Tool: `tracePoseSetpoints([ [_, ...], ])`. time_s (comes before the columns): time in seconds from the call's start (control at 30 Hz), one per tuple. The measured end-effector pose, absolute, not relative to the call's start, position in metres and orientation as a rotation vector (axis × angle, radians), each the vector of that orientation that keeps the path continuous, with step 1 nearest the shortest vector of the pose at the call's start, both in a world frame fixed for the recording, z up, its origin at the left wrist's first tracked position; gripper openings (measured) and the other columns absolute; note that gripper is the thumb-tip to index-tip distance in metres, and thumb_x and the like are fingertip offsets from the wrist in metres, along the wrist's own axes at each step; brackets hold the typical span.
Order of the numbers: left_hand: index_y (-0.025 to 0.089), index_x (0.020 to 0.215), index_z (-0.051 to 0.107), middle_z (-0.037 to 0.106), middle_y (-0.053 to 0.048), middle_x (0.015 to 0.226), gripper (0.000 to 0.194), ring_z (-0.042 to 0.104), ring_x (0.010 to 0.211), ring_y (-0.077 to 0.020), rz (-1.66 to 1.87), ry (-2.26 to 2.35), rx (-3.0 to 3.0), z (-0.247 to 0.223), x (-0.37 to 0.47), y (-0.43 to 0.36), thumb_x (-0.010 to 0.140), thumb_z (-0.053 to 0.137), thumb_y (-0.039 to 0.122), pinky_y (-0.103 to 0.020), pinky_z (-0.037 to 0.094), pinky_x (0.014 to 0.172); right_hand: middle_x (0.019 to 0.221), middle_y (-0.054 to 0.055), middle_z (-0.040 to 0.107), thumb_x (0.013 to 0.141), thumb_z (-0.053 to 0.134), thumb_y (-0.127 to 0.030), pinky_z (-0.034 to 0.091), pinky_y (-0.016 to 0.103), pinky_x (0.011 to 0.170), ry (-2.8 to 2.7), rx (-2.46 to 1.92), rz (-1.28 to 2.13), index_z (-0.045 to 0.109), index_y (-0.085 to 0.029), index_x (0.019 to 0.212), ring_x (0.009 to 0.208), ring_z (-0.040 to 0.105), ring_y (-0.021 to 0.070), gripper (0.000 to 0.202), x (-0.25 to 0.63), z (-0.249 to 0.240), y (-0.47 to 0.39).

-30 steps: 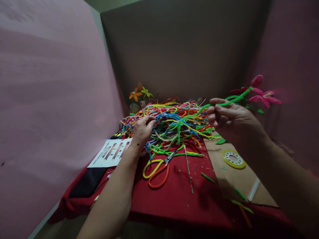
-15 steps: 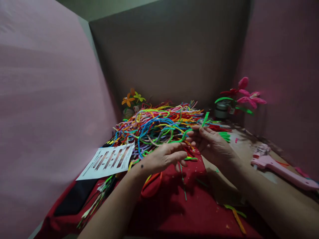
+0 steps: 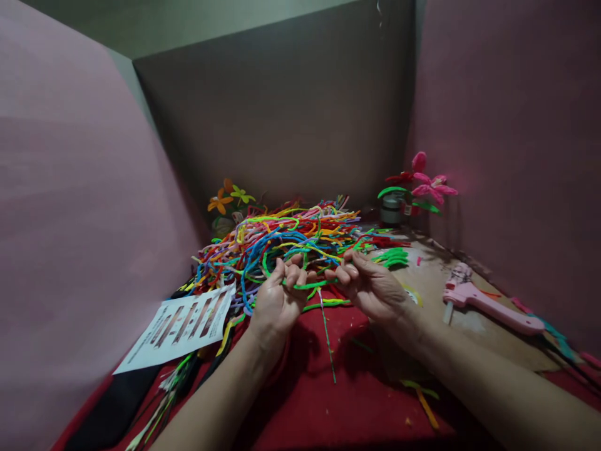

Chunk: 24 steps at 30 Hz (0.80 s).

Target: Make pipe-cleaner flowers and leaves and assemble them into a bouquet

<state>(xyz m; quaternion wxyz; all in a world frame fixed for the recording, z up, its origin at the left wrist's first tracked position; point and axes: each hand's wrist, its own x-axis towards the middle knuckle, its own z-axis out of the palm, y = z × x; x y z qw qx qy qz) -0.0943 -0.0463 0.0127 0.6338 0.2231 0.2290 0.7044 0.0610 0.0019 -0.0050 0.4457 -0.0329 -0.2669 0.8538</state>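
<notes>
A bright green pipe cleaner (image 3: 313, 285) stretches between my two hands above the red cloth. My left hand (image 3: 282, 297) is closed around one part of it, with the fingers curled. Opposite it, my right hand (image 3: 364, 282) pinches another part between thumb and fingers. Just behind both hands lies a big tangled pile of coloured pipe cleaners (image 3: 282, 238). Below the held piece, a thin green stem (image 3: 327, 338) with a pale tip lies on the red cloth (image 3: 357, 401).
At right, a pink glue gun (image 3: 493, 308) rests on a brown board (image 3: 432, 338). Green pieces (image 3: 392, 257) lie near it. A pink flower (image 3: 434, 186) and orange flower (image 3: 220, 202) stand behind. A printed sheet (image 3: 178, 329) and dark flat object (image 3: 113, 407) lie left.
My left hand has gone from loosely stretched fingers to gripping the green pipe cleaner. Both hands now hold it stretched sideways between them. The view has turned slightly to the right.
</notes>
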Motion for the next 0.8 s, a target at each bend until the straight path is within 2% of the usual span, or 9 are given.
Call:
tracePoseSetpoints([
  [0.07, 0.006, 0.081, 0.056, 0.027, 0.008, 0.040, 0.037, 0.030, 0.034, -0.0049, 1.615, 0.510, 0.553, 0.013, -0.096, -0.048, 0.093, 0.028, 0.026, -0.018, 0.038, 0.041, 0.045, -0.007, 0.041, 0.080, 0.058, -0.018, 0.045, 0.021, 0.053, -0.639, -0.110, 2.116, 0.058, -0.015, 0.074, 0.042, 0.041, 0.0054, 0.007, 0.061, -0.007, 0.004],
  [0.13, 0.007, 0.077, 0.056, 0.021, 0.010, 0.039, 0.035, 0.019, 0.030, -0.0044, 1.550, 0.559, 0.574, 0.012, -0.097, -0.049, 0.092, 0.031, 0.027, -0.017, 0.025, 0.033, 0.044, -0.009, 0.035, 0.079, 0.058, -0.015, 0.035, 0.017, 0.040, -0.645, -0.161, 2.086, 0.056, -0.014, 0.077, 0.038, 0.032, 0.0043, 0.002, 0.061, -0.010, 0.009],
  [0.2, 0.009, 0.075, 0.055, 0.017, 0.010, 0.039, 0.036, 0.013, 0.030, -0.0044, 1.502, 0.632, 0.583, 0.009, -0.097, -0.048, 0.091, 0.033, 0.032, -0.018, 0.018, 0.031, 0.044, -0.009, 0.032, 0.078, 0.057, -0.013, 0.026, 0.015, 0.035, -0.658, -0.215, 2.047, 0.055, -0.014, 0.081, 0.036, 0.026, 0.0039, 0.004, 0.062, -0.015, 0.015],
  [0.3, 0.011, 0.073, 0.053, 0.017, 0.011, 0.039, 0.036, 0.012, 0.030, -0.0039, 1.541, 0.720, 0.570, 0.005, -0.096, -0.045, 0.088, 0.038, 0.040, -0.017, 0.014, 0.032, 0.043, -0.010, 0.030, 0.077, 0.057, -0.014, 0.019, 0.015, 0.033, -0.662, -0.288, 2.015, 0.053, -0.016, 0.080, 0.034, 0.021, 0.0036, 0.005, 0.063, -0.019, 0.022],
  [0.4, 0.011, 0.075, 0.052, 0.028, 0.008, 0.044, 0.033, 0.021, 0.033, -0.0033, 1.593, 0.748, 0.536, 0.003, -0.096, -0.043, 0.085, 0.044, 0.041, -0.017, 0.020, 0.033, 0.041, -0.011, 0.027, 0.078, 0.057, -0.018, 0.015, 0.014, 0.032, -0.661, -0.348, 1.999, 0.053, -0.018, 0.080, 0.033, 0.018, 0.0034, 0.005, 0.063, -0.022, 0.024],
  [0.53, 0.008, 0.080, 0.056, 0.045, 0.002, 0.059, 0.018, 0.038, 0.044, -0.0041, 1.618, 0.702, 0.627, 0.002, -0.096, -0.042, 0.085, 0.048, 0.023, -0.018, 0.034, 0.043, 0.039, -0.011, 0.027, 0.083, 0.051, -0.020, 0.015, 0.014, 0.031, -0.697, -0.386, 2.023, 0.055, -0.015, 0.089, 0.031, 0.016, 0.0032, 0.009, 0.061, -0.025, 0.022],
  [0.6, 0.008, 0.079, 0.056, 0.046, 0.001, 0.060, 0.012, 0.038, 0.045, -0.0039, 1.632, 0.661, 0.709, 0.002, -0.097, -0.042, 0.083, 0.049, 0.016, -0.019, 0.036, 0.045, 0.039, -0.010, 0.032, 0.083, 0.049, -0.018, 0.019, 0.014, 0.031, -0.687, -0.383, 2.041, 0.055, -0.013, 0.086, 0.031, 0.022, 0.0032, 0.008, 0.060, -0.027, 0.022],
  [0.7, 0.011, 0.078, 0.055, 0.045, 0.003, 0.056, 0.008, 0.036, 0.041, -0.0036, 1.655, 0.661, 0.722, 0.002, -0.101, -0.042, 0.083, 0.050, 0.015, -0.018, 0.033, 0.041, 0.047, -0.005, 0.045, 0.081, 0.049, -0.013, 0.027, 0.014, 0.033, -0.647, -0.409, 2.039, 0.054, -0.012, 0.082, 0.034, 0.033, 0.0035, 0.005, 0.062, -0.027, 0.025],
  [0.8, 0.014, 0.081, 0.055, 0.040, 0.007, 0.050, 0.007, 0.027, 0.034, -0.0021, 1.677, 0.683, 0.719, 0.005, -0.105, -0.043, 0.084, 0.049, 0.016, -0.016, 0.027, 0.036, 0.047, -0.006, 0.044, 0.082, 0.045, -0.010, 0.023, 0.013, 0.031, -0.593, -0.440, 2.024, 0.051, -0.013, 0.078, 0.032, 0.029, 0.0023, 0.008, 0.064, -0.025, 0.030],
])
